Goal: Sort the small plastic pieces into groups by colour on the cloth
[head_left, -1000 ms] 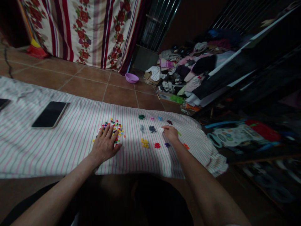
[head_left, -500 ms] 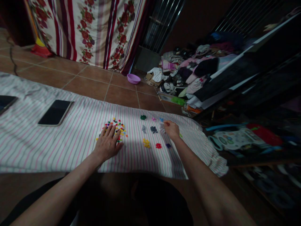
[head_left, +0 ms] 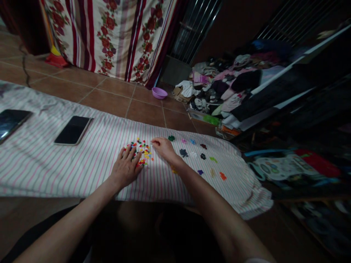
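My left hand (head_left: pixel 125 166) lies with fingers spread on the near left part of a loose pile of small mixed-colour pieces (head_left: pixel 145 151), too small to name exactly. Just right of the pile, my right hand (head_left: pixel 163 149) hovers or rests with its fingers drawn together; anything inside the pinch is hidden. Beyond it, pieces sit grouped by colour, among them a dark green group (head_left: pixel 171 138), a dark grey group (head_left: pixel 183 153), a black group (head_left: pixel 203 156), a purple group (head_left: pixel 200 172) and an orange group (head_left: pixel 222 176). My right forearm partly covers the yellow group (head_left: pixel 174 170).
The pieces lie on a striped cloth (head_left: pixel 90 171) over a raised surface. Two phones are on its left side, one a dark-screened phone (head_left: pixel 72 130). On the tiled floor behind are a purple basin (head_left: pixel 159 93) and heaped clothes (head_left: pixel 219 80). A shelf (head_left: pixel 296 197) stands at right.
My right hand has moved left from the colour groups to the pile's right edge. My left hand stays on the pile. The view has shifted slightly.
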A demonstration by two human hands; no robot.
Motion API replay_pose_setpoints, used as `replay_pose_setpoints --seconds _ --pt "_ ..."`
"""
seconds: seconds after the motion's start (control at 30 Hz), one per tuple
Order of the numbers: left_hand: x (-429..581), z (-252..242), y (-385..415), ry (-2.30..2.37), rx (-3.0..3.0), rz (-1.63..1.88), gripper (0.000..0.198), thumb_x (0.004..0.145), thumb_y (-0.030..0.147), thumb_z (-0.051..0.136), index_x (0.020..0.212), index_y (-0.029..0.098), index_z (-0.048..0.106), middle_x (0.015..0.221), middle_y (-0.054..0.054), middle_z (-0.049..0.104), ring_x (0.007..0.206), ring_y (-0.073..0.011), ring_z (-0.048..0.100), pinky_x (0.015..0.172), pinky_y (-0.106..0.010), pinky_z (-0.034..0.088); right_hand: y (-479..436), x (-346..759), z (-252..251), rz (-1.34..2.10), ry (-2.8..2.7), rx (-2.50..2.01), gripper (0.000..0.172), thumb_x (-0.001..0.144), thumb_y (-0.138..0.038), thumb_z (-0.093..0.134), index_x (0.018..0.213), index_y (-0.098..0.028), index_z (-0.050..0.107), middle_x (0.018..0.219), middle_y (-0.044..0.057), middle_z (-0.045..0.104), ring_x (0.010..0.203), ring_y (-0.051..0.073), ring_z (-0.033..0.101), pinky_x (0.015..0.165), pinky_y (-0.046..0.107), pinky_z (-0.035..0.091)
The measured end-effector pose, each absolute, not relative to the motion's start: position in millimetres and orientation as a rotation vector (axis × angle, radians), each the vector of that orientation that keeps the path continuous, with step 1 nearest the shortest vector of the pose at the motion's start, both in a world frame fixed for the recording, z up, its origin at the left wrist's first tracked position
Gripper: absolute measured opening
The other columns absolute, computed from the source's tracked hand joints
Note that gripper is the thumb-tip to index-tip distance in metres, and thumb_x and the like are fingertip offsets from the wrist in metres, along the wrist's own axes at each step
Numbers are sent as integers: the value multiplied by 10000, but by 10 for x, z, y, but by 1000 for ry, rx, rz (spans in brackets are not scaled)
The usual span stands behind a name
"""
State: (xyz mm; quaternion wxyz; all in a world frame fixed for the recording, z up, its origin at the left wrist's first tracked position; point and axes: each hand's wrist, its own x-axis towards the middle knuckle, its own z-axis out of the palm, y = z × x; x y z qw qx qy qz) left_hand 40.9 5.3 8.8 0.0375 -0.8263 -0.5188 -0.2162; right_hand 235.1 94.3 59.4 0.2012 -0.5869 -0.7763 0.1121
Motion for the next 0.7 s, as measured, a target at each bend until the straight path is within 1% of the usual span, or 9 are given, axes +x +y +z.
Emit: replay_pose_setpoints --seconds 0.1,0.3,0.5,0.7 --pt "382 80 51 -1604 -2530 -644 468 916 417 432 1308 180 530 1441 -161 453 1393 -330 316 1117 -551 272 966 2176 560 338 -2237 -1637 212 831 -162 563 922 -232 741 942 28 689 855 149 608 803 239 445" --pt "353 74 54 -1605 -2537 -626 464 912 404 455 1304 167 531 1439 -169 453 1392 -339 316 1124 -552 259 1011 2028 517 342 -2342 -1675 258 831 -125 549 957 -246 740 979 39 662 882 157 593 805 243 438" --pt "357 87 60 -1606 -2548 -609 461 911 394 455 1307 169 524 1447 -170 441 1393 -343 313 1121 -561 262 1023 1975 515 313 -2419 -1705 199 840 -172 582 937 -259 733 956 35 652 876 160 583 777 238 427" --pt "363 83 62 -1595 -2540 -615 452 908 387 464 1293 161 536 1434 -185 452 1383 -348 332 1116 -572 267 1000 1937 549 320 -2435 -1710 180 853 -187 572 921 -229 733 938 47 653 872 160 585 769 235 416"
